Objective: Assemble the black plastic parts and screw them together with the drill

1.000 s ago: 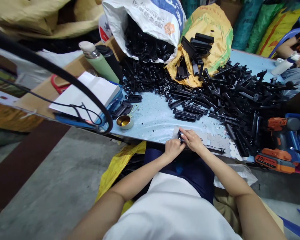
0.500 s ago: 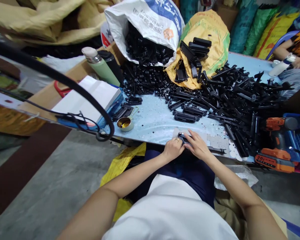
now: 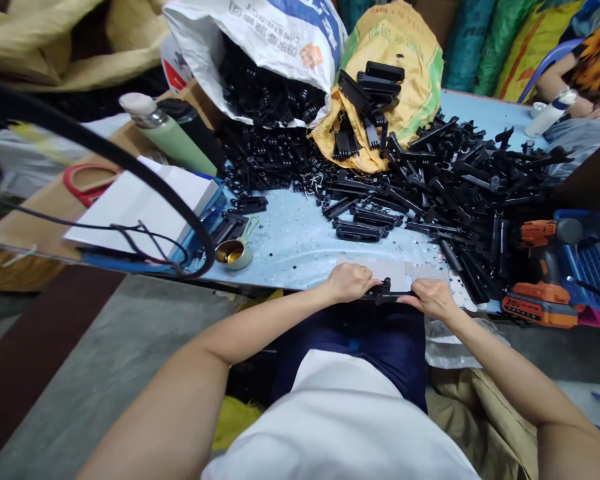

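At the table's front edge, a black plastic part (image 3: 387, 293) spans the gap between my two hands. My left hand (image 3: 351, 283) is closed on its left end, thumb pointing inward. On the right end, my right hand (image 3: 434, 299) grips with fingers curled and thumb below. A short black piece stands up from the part near my left fingers; whether it is joined on, I cannot tell. Grey flat pads (image 3: 380, 268) lie on the table just behind. A few finished-looking black bars (image 3: 361, 231) rest beyond them.
A big pile of black parts (image 3: 460, 180) covers the back and right. A white sack (image 3: 280, 53) and a yellow sack (image 3: 415, 87) stand behind. An orange cordless drill (image 3: 543, 280) is at right, a small metal cup (image 3: 234, 255) at left. Another person's arm (image 3: 555, 83) shows far right.
My hands have drawn apart, the right one moving right. The black part now stretches sideways between them at the edge. The view has shifted slightly, so the table appears further left.
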`<state>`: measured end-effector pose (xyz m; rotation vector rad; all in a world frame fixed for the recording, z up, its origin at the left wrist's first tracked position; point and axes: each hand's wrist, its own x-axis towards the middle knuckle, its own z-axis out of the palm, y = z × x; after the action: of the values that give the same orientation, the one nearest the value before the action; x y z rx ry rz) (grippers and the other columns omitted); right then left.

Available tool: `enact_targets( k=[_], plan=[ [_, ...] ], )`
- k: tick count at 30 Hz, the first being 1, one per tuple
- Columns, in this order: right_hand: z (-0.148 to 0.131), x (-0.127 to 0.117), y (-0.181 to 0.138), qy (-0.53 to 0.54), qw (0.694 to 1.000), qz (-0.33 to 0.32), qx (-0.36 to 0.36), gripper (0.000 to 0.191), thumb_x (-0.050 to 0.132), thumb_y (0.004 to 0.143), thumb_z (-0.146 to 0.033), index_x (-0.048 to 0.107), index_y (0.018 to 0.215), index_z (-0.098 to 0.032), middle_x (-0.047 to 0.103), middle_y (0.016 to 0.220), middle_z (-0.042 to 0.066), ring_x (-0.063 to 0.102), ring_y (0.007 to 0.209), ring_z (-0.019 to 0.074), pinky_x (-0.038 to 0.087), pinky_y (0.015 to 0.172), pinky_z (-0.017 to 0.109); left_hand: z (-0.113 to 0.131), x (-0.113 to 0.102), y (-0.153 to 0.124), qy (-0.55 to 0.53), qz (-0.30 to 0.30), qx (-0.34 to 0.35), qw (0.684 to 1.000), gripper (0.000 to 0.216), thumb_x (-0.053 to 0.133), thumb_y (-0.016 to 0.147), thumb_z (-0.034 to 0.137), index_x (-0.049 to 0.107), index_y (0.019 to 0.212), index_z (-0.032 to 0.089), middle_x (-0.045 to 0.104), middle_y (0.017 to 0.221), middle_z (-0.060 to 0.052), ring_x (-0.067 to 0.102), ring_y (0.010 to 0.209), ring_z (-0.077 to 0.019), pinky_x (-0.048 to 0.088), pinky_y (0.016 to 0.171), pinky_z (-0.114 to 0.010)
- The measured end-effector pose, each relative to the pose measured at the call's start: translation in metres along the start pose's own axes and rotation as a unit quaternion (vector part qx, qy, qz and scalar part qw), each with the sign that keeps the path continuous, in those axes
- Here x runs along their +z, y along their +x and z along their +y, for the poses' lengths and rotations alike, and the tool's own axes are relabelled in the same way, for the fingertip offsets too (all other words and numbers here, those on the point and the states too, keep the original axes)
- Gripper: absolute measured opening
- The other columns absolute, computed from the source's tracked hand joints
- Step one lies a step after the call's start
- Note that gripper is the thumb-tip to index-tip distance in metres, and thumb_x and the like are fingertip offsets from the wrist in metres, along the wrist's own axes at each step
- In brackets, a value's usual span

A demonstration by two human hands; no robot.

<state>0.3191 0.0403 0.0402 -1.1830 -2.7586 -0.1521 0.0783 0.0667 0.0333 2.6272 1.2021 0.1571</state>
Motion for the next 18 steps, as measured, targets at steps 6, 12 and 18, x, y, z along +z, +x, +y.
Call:
enact_targets(
  k=[6,12,18],
  plan=[
    [-0.007,-0.015,0.011,0.059,0.995,-0.077,-0.006,0.071,0.012,0.085,-0.066,0.056,0.060,-0.016,0.056,0.052,0.005,0.052,0.051,0.0120,0.024,0.050,0.024,-0.003,0.000,-0.004,-0.022,-0.003,-0.024,0.999,0.046,0.031,0.094,0.039,0.067,0.081,0.016,0.069,0.076,-0.008,0.064,0.075,-0.0182,0.042,0.063,-0.025],
    [-0.022,-0.025,0.020,-0.026,0.988,-0.136,0.062,0.069,0.015,0.086,-0.065,0.061,0.071,-0.016,0.062,0.062,0.008,0.054,0.053,0.0146,0.021,0.049,0.027,0.000,0.003,-0.007,0.010,0.039,-0.088,0.995,0.051,0.031,0.093,0.044,0.067,0.078,0.011,0.068,0.072,-0.013,0.063,0.068,-0.0206,0.041,0.057,-0.027],
    [-0.004,-0.012,0.030,-0.047,0.989,-0.133,0.044,0.058,0.029,0.087,-0.061,0.063,0.079,-0.015,0.063,0.070,0.010,0.056,0.069,0.0188,0.031,0.057,0.027,-0.008,0.014,0.009,0.037,0.118,-0.088,0.988,0.050,0.027,0.094,0.042,0.064,0.079,0.011,0.062,0.069,-0.013,0.059,0.072,-0.0214,0.040,0.060,-0.028]
  ],
)
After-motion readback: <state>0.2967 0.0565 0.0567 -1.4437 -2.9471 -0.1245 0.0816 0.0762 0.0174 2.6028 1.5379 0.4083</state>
